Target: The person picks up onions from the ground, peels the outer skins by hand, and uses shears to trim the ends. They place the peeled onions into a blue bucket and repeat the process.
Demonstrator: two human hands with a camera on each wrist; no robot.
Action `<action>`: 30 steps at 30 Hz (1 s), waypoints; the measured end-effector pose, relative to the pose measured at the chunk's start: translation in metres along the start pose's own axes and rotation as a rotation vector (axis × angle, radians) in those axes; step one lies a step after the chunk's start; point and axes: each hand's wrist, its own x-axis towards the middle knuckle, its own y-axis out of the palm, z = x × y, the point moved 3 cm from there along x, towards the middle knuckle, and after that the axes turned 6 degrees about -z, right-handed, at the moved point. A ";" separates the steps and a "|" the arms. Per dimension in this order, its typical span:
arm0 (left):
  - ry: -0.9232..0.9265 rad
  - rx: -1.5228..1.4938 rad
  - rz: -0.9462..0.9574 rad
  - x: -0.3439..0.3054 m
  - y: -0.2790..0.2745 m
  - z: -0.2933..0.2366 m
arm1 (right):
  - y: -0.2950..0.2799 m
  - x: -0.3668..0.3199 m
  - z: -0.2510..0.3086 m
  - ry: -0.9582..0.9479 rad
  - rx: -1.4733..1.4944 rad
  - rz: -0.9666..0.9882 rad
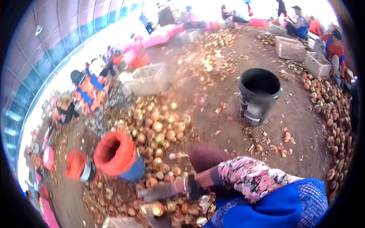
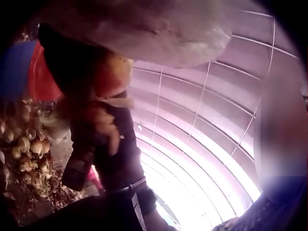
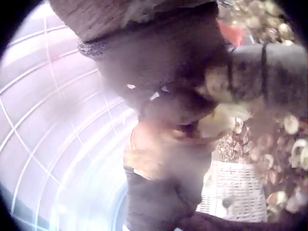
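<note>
At the bottom of the head view my left hand [image 1: 156, 219], in a grey glove, grips an onion [image 1: 157, 208]. Blur softens both hands. The same onion [image 2: 114, 74] shows reddish yellow in the left wrist view, against the dark gloved fingers. Just beyond it is my right hand [image 1: 161, 192], also gloved, below a wristband and a floral sleeve. Its fingers [image 2: 108, 127] are bent close under the onion, some tips bare; I cannot tell what they hold. In the right wrist view the hands nearly meet, with a pale piece [image 3: 224, 120] between them.
Loose onions [image 1: 157, 127] and peel cover the ground ahead. A blue bucket [image 1: 133, 170] with a rolled red mesh sack [image 1: 114, 152] stands left. Black buckets [image 1: 258, 81] stand farther right. A white crate [image 3: 236, 192] is near my left hand. Several people sit farther off.
</note>
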 end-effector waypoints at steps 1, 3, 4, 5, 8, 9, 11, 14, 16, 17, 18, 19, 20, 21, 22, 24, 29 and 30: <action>0.048 0.000 0.006 -0.001 -0.004 -0.001 | -0.007 -0.011 0.001 0.012 0.055 0.011; 0.132 -0.020 0.018 -0.006 -0.013 -0.005 | -0.022 -0.026 0.004 0.132 0.307 0.063; 0.129 -0.056 0.022 -0.012 -0.020 -0.006 | -0.030 -0.031 0.004 0.240 0.480 0.102; 0.053 -0.166 0.029 -0.013 -0.022 -0.005 | -0.037 -0.036 0.007 0.377 0.654 0.134; -0.201 -0.463 -0.004 -0.006 -0.021 -0.012 | -0.044 -0.049 0.018 0.764 1.158 0.070; -0.164 -0.479 0.010 0.001 -0.031 -0.003 | -0.037 -0.049 0.021 0.817 1.250 0.016; -0.060 -0.408 -0.023 0.000 -0.028 -0.017 | -0.026 -0.044 0.028 0.848 1.297 -0.115; 0.031 -0.232 -0.132 -0.002 -0.033 -0.023 | -0.021 -0.039 0.045 0.508 0.582 -0.075; 0.078 -0.140 -0.134 -0.002 -0.031 -0.027 | -0.031 -0.036 0.060 0.429 0.335 -0.039; 0.129 -0.086 -0.121 -0.002 -0.029 -0.031 | -0.030 -0.034 0.060 0.363 0.289 -0.074; 0.177 -0.032 -0.106 -0.002 -0.028 -0.033 | -0.029 -0.034 0.060 0.299 0.242 -0.108; 0.224 0.021 -0.091 -0.003 -0.026 -0.035 | -0.028 -0.034 0.061 0.237 0.194 -0.142; 0.233 0.017 -0.087 -0.005 -0.024 -0.037 | -0.026 -0.035 0.060 0.247 0.150 -0.102; 0.241 0.014 -0.084 -0.008 -0.021 -0.040 | -0.025 -0.035 0.058 0.257 0.105 -0.061; 0.251 0.009 -0.080 -0.009 -0.019 -0.041 | -0.025 -0.036 0.057 0.266 0.061 -0.021; 0.263 0.017 -0.093 -0.010 -0.020 -0.038 | -0.022 -0.036 0.055 0.271 0.001 0.013; 0.231 0.000 -0.120 -0.011 -0.024 -0.028 | -0.025 -0.029 0.056 0.355 -0.119 0.069; 0.214 0.006 -0.112 -0.010 -0.026 -0.024 | -0.022 -0.028 0.054 0.364 -0.134 0.064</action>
